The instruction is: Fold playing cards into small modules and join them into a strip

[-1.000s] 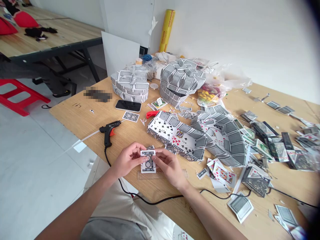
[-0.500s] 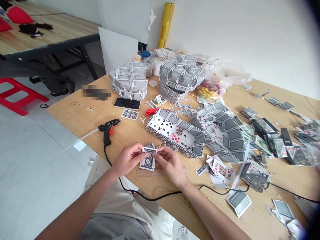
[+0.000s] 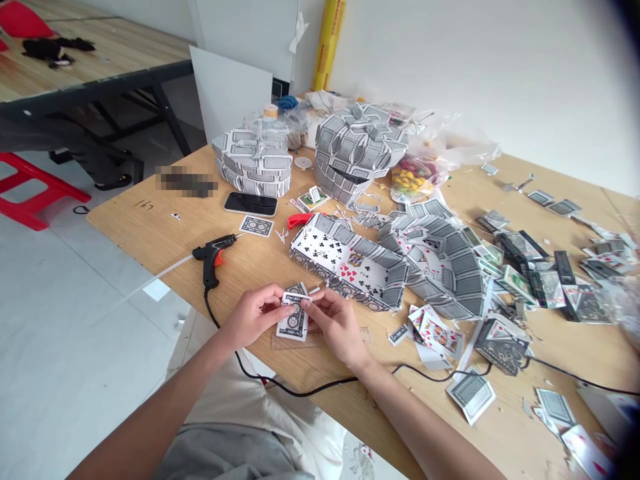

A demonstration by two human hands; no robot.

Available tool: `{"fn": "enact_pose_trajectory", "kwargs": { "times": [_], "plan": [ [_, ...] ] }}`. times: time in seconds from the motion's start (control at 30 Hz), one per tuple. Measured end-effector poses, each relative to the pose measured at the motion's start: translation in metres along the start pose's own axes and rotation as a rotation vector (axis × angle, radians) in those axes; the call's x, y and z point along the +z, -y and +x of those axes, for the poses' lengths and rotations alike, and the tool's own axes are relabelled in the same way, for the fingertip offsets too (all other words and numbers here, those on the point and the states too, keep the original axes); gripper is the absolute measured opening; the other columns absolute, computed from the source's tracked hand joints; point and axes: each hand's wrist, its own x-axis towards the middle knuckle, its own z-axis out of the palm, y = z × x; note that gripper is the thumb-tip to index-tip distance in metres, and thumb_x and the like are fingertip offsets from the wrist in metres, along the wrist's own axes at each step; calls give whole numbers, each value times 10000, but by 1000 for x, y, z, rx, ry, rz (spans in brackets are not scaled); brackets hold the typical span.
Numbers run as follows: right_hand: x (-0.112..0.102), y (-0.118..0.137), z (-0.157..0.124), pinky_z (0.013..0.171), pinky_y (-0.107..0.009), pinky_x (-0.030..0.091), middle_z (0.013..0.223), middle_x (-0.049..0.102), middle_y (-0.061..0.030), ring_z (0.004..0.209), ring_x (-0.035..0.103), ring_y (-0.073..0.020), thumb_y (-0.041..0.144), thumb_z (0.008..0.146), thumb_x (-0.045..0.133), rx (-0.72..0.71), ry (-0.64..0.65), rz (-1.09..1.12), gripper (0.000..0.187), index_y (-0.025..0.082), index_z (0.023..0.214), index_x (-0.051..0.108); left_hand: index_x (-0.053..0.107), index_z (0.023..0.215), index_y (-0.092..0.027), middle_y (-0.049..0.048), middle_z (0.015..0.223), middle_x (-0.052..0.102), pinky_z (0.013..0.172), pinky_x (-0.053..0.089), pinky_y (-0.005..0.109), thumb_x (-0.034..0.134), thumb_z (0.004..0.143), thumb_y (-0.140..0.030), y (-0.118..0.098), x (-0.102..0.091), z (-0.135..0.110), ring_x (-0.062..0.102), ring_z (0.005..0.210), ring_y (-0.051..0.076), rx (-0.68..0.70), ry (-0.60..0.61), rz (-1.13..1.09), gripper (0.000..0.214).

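Your left grip (image 3: 255,311) and right grip (image 3: 337,325) both clamp a narrow, glossy strip of playing card (image 3: 297,299). It sits just above a flat, grey-patterned paper playing card (image 3: 293,324) on the pale wooden table (image 3: 143,217).

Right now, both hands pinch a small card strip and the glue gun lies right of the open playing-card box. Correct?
No: the glue gun lies left of the open playing-card box, not right of it, as the head view shows. The rest stands: the left hand and right hand pinch the small card strip.
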Motion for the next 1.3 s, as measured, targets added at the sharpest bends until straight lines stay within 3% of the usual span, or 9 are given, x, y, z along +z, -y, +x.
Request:
{"fn": "enact_pose_trajectory", "kwargs": {
  "times": [0.4, 0.63, 0.83, 1.0, 1.3],
  "plan": [
    [2, -2, 0, 540, -233, 576, 741, 707, 15, 605, 637, -125, 592, 719, 945, -48, -11, -1, 477, 204, 834, 694, 689, 1111, -198, 20, 871, 808, 724, 533, 258, 767, 954, -479, -3, 0, 0, 724, 784, 179, 12, 3, 50, 330],
    [0, 2, 0, 638, -272, 632, 879, 786, -30, 705, 716, -156, 591, 795, 894, -47, 70, 5, 440, 205, 962, 762, 710, 1088, -186, 28, 872, 802, 665, 499, 233, 787, 935, -469, -8, -1, -1, 686, 727, 152, 12, -49, -24, 331],
    [0, 3, -1, 718, -320, 659, 910, 819, -48, 741, 763, -191, 542, 783, 917, -70, 79, 1, 390, 207, 940, 793, 712, 1087, -179, 22, 830, 774, 649, 512, 231, 785, 929, -486, -12, 0, 0, 679, 714, 154, 0, -40, -51, 353],
    [0, 2, 0, 793, -369, 650, 917, 831, -68, 789, 777, -229, 554, 785, 910, -131, 41, -31, 386, 213, 934, 808, 720, 1120, -182, 36, 871, 752, 703, 553, 260, 662, 1010, -521, -12, -1, -2, 696, 786, 179, 35, -46, -36, 360],
    [1, 4, 0, 833, -361, 627, 943, 833, -60, 817, 769, -220, 508, 810, 901, -176, 65, -37, 323, 231, 945, 804, 689, 1196, -191, 52, 980, 795, 776, 562, 256, 717, 976, -400, -10, -3, 0, 731, 861, 184, 30, -33, -89, 305]
  ]
}}
